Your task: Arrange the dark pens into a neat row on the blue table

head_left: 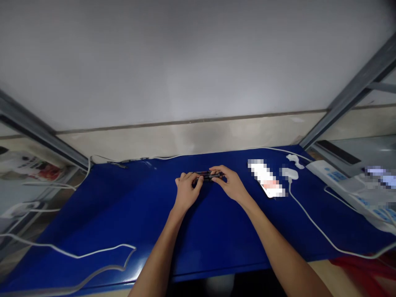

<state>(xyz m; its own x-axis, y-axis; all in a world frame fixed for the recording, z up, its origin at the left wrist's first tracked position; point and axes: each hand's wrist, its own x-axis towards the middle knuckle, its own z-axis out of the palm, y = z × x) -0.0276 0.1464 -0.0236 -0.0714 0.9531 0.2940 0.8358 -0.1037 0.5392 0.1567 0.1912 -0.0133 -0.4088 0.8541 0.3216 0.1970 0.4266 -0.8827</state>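
Observation:
Several dark pens (206,176) lie side by side in a small bundle above the blue tabletop (148,210), near its middle. My left hand (187,189) has its fingers closed around the left end of the bundle. On the right end, my right hand (228,182) pinches the pens between thumb and fingers. The pens run roughly left to right between both hands, and their ends are partly hidden by my fingers.
Right of my hands lies a lit phone (266,178), with a white charger (290,173) and its cable beside it. A white box with blue print (337,175) sits farther right. White cable (77,256) crosses the left front; dark pens (117,165) lie at the back left.

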